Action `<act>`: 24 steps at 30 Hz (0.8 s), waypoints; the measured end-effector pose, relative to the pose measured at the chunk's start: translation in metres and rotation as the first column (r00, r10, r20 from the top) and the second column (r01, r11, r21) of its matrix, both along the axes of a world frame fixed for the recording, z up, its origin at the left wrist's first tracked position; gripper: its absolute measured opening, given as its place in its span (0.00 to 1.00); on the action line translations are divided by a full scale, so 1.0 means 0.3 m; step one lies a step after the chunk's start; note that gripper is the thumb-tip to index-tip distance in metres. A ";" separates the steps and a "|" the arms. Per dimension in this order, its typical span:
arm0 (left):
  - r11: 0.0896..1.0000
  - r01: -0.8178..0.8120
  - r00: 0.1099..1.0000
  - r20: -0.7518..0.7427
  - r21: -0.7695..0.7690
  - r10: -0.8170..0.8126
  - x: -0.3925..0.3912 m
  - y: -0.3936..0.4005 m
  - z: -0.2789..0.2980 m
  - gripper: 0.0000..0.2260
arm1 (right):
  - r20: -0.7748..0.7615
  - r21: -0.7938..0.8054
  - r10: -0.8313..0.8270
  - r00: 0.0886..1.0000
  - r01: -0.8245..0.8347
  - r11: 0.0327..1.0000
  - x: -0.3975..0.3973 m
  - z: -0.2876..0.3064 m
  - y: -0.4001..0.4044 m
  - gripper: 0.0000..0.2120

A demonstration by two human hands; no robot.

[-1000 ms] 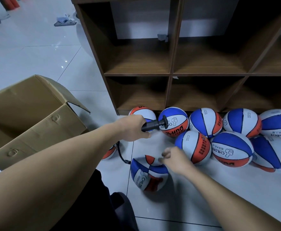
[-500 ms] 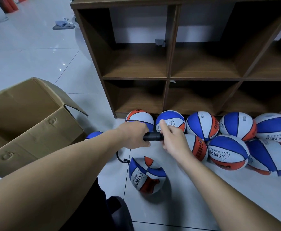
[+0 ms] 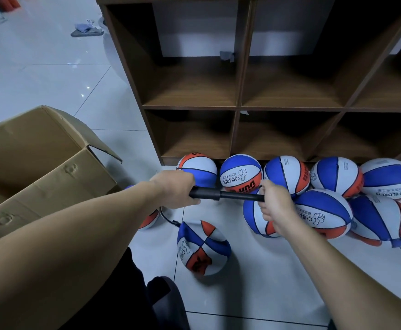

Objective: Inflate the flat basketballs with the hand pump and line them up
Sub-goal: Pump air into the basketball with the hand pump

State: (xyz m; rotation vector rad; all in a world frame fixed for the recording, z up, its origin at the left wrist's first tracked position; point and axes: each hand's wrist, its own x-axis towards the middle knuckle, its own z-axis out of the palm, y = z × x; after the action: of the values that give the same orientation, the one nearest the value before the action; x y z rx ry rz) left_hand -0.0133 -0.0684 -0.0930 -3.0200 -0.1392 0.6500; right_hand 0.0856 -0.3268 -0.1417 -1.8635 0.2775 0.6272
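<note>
A black hand pump (image 3: 221, 194) is held level above the floor. My left hand (image 3: 178, 189) grips its barrel, and my right hand (image 3: 274, 203) grips the handle at the end of the drawn-out rod. A thin black hose (image 3: 168, 219) runs from the pump down to a half-flat blue, white and orange basketball (image 3: 200, 248) lying dented on the tiles below my hands. Several round inflated balls (image 3: 241, 173) of the same colours lie in a cluster at the foot of the shelf, to the right.
A brown cubby shelf (image 3: 240, 107) with bare compartments stands just behind the balls. An open cardboard box (image 3: 44, 172) sits at the left, with another ball (image 3: 150, 219) partly hidden behind my left forearm. White tiled floor lies around; my dark-clothed knee is at the bottom.
My right hand left the flat ball, took the pump handle, and has pulled it to the right, drawing the rod out. My left hand kept hold of the barrel.
</note>
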 end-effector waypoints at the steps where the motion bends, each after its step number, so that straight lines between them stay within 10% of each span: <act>1: 1.000 0.004 1.000 0.016 0.016 -0.004 -0.003 -0.004 0.004 0.18 | 0.041 -0.034 0.007 0.999 -0.005 0.999 -0.015 -0.004 0.012 0.07; 14: 0.999 -0.039 0.990 0.134 -0.027 0.042 -0.030 -0.095 0.016 0.18 | 0.349 -0.049 0.076 0.934 -0.063 0.997 -0.121 0.063 0.135 0.18; 24: 1.000 -0.010 0.996 0.089 -0.011 0.011 -0.019 -0.114 -0.008 0.19 | 0.294 -0.015 0.162 0.942 -0.165 0.986 -0.163 0.009 0.154 0.15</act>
State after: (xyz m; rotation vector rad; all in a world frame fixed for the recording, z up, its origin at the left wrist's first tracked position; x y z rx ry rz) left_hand -0.0189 -0.1025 -0.0953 -3.0618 -0.1556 0.5188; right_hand 0.0366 -0.2804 -0.1389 -1.9537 -0.0767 0.4515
